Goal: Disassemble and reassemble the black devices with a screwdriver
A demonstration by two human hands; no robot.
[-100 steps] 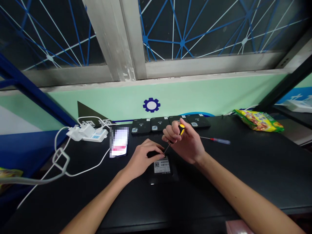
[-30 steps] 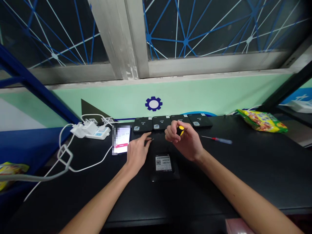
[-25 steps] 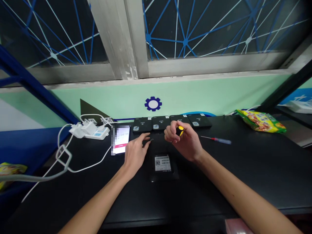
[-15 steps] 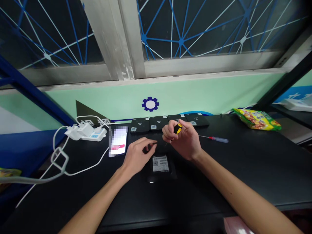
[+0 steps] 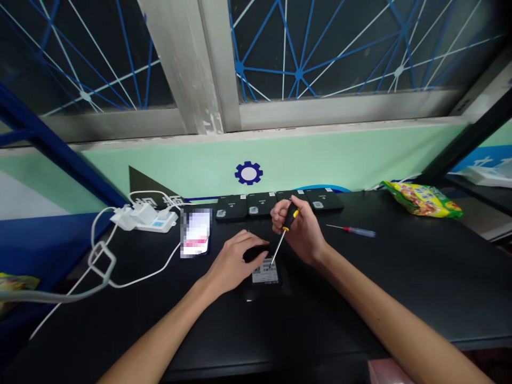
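Observation:
My right hand (image 5: pixel 302 229) is wrapped round the black and yellow handle of a screwdriver (image 5: pixel 279 247). Its metal shaft slants down to the left, with the tip over the white printed label (image 5: pixel 265 273) of a dark, flat device (image 5: pixel 276 292) lying on the black table. Whether the tip touches the label I cannot tell. My left hand (image 5: pixel 236 258) reaches across the device's upper left part, thumb and fingers curved but apart, close to the shaft. The device's outline blends into the table.
Several flat black boxes (image 5: pixel 232 208) line the wall. A phone (image 5: pixel 196 232) with a lit screen and a white power strip (image 5: pixel 158 221) with cables lie left. To the right are a second, thin screwdriver (image 5: pixel 362 232) with a clear handle and a yellow-green snack bag (image 5: pixel 426 200).
My right hand has tilted the screwdriver so its shaft now points down at the label. My left hand has shifted slightly right, onto the device, and its fingers have spread.

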